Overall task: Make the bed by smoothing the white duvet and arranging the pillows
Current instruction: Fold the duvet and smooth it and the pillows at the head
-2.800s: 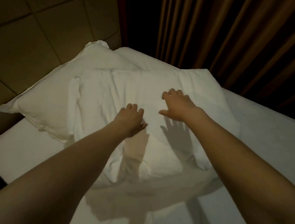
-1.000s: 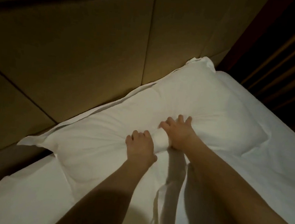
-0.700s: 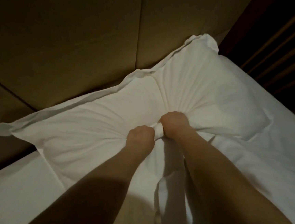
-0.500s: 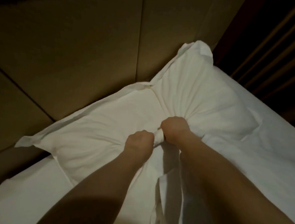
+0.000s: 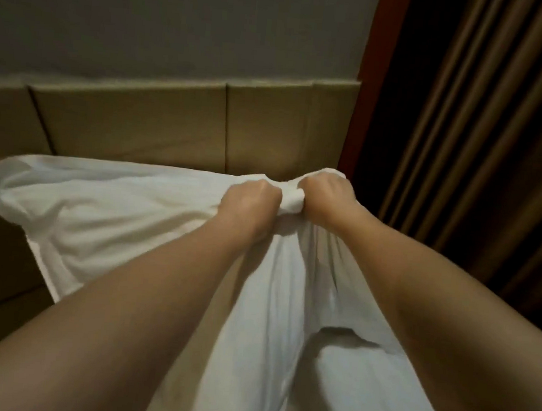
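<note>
A white pillow [image 5: 107, 223] hangs lifted in front of the padded headboard, its cover bunched into a wad between my two fists. My left hand [image 5: 250, 203] grips the fabric on the left of the wad, knuckles up. My right hand [image 5: 326, 197] grips it on the right, close beside the left. The pillow's left end spreads out to the left, and its cloth drapes down between my forearms. More white bedding [image 5: 346, 376] lies below, between my arms; I cannot tell whether it is the duvet or the sheet.
A tan padded headboard [image 5: 171, 127] runs behind the pillow under a grey wall [image 5: 181, 17]. A red-brown frame [image 5: 365, 82] and dark brown curtains [image 5: 483, 125] stand at the right.
Both fists have raised the bunched pillow off the bed and up toward the headboard's top edge. The view has tilted upward, so the grey wall now shows.
</note>
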Tool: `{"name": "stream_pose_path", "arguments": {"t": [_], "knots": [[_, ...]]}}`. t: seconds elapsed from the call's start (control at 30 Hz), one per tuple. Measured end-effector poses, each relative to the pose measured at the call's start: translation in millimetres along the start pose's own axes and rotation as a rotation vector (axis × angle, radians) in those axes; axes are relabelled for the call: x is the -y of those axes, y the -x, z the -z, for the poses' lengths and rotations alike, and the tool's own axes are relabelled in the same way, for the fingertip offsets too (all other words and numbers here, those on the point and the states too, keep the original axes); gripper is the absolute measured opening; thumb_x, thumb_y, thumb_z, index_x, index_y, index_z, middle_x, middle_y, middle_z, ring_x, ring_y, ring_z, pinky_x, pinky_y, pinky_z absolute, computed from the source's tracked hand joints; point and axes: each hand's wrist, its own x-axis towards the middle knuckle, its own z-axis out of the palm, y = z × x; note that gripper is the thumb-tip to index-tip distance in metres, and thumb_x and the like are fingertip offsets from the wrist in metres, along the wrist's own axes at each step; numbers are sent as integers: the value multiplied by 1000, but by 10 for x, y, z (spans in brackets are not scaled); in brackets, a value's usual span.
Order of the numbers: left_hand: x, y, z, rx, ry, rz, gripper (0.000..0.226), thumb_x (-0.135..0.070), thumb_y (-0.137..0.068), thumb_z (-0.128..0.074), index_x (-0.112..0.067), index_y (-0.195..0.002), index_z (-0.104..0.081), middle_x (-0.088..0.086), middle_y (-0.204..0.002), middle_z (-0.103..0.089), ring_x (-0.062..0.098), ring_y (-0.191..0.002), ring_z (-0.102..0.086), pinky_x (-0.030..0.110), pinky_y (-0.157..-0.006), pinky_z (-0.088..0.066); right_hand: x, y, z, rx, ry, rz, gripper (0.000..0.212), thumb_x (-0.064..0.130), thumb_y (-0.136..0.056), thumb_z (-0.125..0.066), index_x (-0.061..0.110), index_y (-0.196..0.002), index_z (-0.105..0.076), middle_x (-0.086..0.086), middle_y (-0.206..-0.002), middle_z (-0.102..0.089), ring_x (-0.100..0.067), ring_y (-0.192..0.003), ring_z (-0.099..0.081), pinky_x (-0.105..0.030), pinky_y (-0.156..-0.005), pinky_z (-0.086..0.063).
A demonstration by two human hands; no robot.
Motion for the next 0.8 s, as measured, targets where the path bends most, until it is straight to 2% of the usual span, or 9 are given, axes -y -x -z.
{"name": "stream_pose_path", "arguments": {"t": [0.07,0.17,0.33,0.5,0.8], "knots": [[-68,136,510,-91,-4,5,28,-8,-89,-47,-4,-114,-59,15,-115,-60,33,-106,-57,34,-71,-36,-100,190,588,-75,14,-15,22,15,-88,-54,14,-108,-64,-9,-110,-64,-29,-105,-59,-29,-73,-39],[-323,395,1184,-183,23,-19,26,-8,-89,-48,-4,-112,-61,16,-112,-61,33,-101,-59,34,-69,-37,-308,617,1319,-155,62,-49,20,17,-90,-53,12,-106,-65,-11,-107,-65,-29,-101,-60,-30,-74,-41],[-1100,838,2010,-253,48,-124,28,-12,-89,-52,-6,-114,-61,15,-106,-64,33,-96,-61,34,-67,-38,-890,1590,2098,-209,157,-150,18,17,-86,-56,19,-100,-67,-6,-103,-66,-27,-97,-62,-31,-70,-39],[-2257,1353,2567,-287,97,-293,28,-14,-90,-50,-11,-115,-63,11,-109,-64,31,-100,-62,34,-69,-40,-1666,2925,2529,-184,207,-294,18,19,-84,-56,19,-99,-66,-6,-104,-65,-28,-100,-61,-30,-68,-36],[-4798,2670,3249,-321,232,-749,26,-18,-93,-45,-14,-113,-62,9,-114,-62,30,-105,-60,37,-75,-44,-3071,5882,2902,-43,275,-697,10,20,-82,-56,23,-88,-65,-1,-92,-65,-25,-89,-64,-31,-64,-42]]}}
